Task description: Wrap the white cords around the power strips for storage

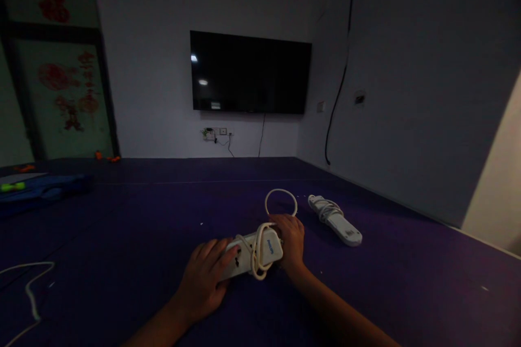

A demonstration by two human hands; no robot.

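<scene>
A white power strip (272,245) with a blue brand label lies tilted across the middle, its white cord (257,260) wound around it. My left hand (207,274) wraps around the strip's left end, with the fingers over the sockets. At the right end, my right hand (291,238) is closed by the strip and the cord; a loop of that cord stands up above it. What exactly its fingertips pinch is partly hidden, but the cord runs into them. To the right lies a second white power strip (344,227), with its own cord wrapped around its far half.
A purple surface (163,206) stretches to the walls. A loose white cord (30,293) lies at left, and blue fabric (52,187) farther back. A black television (250,73) hangs on the far wall; a dark cable (340,87) dangles along the right wall.
</scene>
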